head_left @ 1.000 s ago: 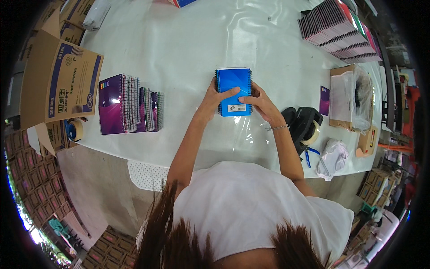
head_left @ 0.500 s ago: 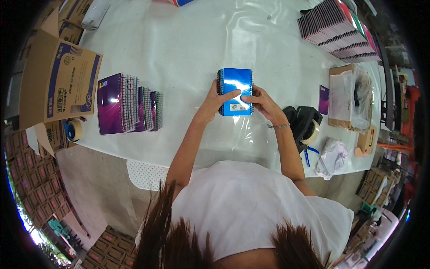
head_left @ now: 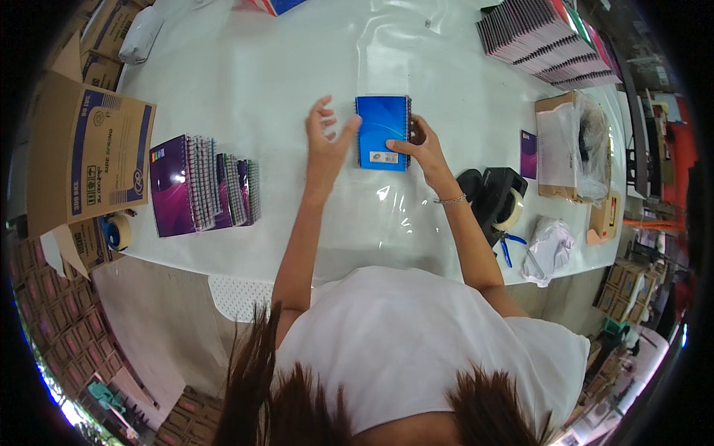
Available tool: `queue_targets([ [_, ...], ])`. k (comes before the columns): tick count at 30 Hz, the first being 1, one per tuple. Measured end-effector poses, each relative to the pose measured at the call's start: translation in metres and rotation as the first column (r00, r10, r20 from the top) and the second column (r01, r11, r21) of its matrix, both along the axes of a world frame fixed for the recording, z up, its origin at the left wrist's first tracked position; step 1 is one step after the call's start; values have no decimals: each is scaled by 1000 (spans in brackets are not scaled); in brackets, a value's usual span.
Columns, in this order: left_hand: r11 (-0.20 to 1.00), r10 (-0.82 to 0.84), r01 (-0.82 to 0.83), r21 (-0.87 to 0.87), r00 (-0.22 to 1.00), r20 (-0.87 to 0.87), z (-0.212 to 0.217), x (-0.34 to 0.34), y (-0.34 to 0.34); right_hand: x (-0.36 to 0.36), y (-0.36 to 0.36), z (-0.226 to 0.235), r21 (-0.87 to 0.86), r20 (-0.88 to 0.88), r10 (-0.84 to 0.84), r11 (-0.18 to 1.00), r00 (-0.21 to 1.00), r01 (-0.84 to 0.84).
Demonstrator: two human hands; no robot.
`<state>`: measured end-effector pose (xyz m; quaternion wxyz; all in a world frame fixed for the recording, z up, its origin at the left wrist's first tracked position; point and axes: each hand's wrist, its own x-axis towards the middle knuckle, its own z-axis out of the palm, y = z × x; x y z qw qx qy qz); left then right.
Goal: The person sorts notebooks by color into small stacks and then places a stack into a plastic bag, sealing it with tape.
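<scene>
Blue spiral notebooks [head_left: 381,123], seemingly a small stack, are in the middle of the white-covered table. Wire coils show along both sides, and a white label is near the bottom of the top cover. My right hand [head_left: 422,152] grips the right side, thumb across the cover and fingers curled around the edge. Beside the left edge, my left hand [head_left: 327,137] is open with its fingers spread; its thumb tip comes close to the coil, and I cannot tell if it touches. Purple spiral notebooks [head_left: 171,186] stand in a row to the left.
An open cardboard box [head_left: 111,149] stands far left, a tape roll [head_left: 119,232] below it. On the right are a black tape dispenser [head_left: 500,195], blue-handled pliers [head_left: 509,249], crumpled white plastic [head_left: 549,249], a plastic-lined box [head_left: 573,145] and a tall notebook stack [head_left: 547,41].
My left hand has let go of the blue notebooks and moved left, its fingers opening. My right hand keeps its grip. The whole scene has shifted slightly in view.
</scene>
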<state>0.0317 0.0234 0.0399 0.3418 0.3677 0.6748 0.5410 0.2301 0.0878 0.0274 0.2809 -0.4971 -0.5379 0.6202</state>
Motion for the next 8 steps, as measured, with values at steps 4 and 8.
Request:
queue_targets([
  [4,993,-61,39,110,978,200,40,-21,5,0,0,17,572,340,-183,819,922,-48],
  [8,937,-44,-60,343,957,288,59,-24,5,3,1,40,569,650,-94,718,754,-401],
])
